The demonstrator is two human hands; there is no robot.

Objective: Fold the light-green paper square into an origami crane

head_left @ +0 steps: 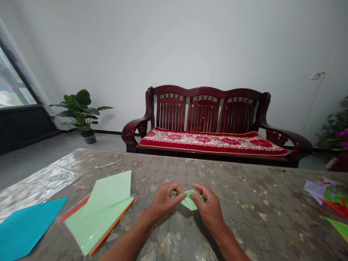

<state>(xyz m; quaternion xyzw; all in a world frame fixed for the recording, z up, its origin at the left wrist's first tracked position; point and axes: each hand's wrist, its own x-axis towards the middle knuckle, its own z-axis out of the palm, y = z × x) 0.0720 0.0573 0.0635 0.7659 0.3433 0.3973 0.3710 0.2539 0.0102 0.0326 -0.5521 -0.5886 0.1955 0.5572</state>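
Both hands meet over the middle of the table (244, 188) on a small folded piece of light green paper (190, 203). My left hand (164, 199) pinches its left side with curled fingers. My right hand (208, 204) pinches its right side, fingers bent over the top. The paper rests low, at or just above the tabletop, and is partly hidden by the fingers.
A stack of coloured paper sheets (95, 221) in a clear sleeve lies to the left, a loose light green sheet (110, 192) on top. A blue sheet (24, 228) lies at far left. Folded coloured paper pieces (330, 199) sit at right. A wooden bench (212, 123) and a potted plant (80, 112) stand behind.
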